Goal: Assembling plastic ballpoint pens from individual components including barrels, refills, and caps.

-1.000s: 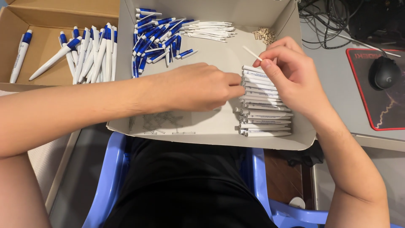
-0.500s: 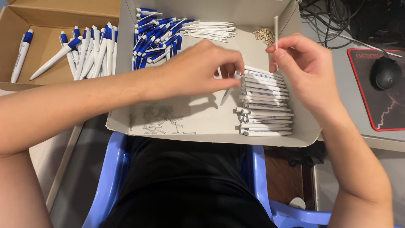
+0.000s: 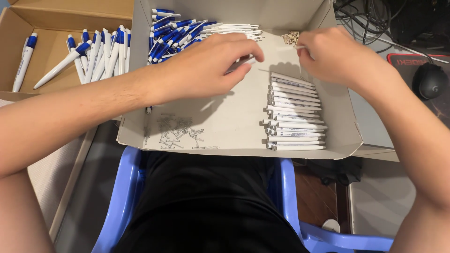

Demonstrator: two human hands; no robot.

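A shallow cardboard box (image 3: 234,140) lies on my lap. My left hand (image 3: 208,65) hovers over its middle, fingers closed on a white pen barrel (image 3: 241,63). My right hand (image 3: 335,54) is at the box's far right, pinching a thin white refill (image 3: 300,47) beside a small heap of tan tips (image 3: 289,37). Below the hands lies a neat row of white pen barrels (image 3: 293,112). Blue pen parts (image 3: 173,30) and white refills (image 3: 234,29) are piled at the far side. Small metal springs (image 3: 178,133) are scattered at the near left.
A second cardboard box (image 3: 56,28) at the left holds several finished white and blue pens (image 3: 93,54). At the right a black mouse (image 3: 429,79) rests on a pad, with cables (image 3: 370,18) behind. I sit on a blue plastic chair (image 3: 286,197).
Both hands lifted off the barrel row and moved toward the box's far side. My left hand took a barrel; the refill in my right hand swung from upright toward level.
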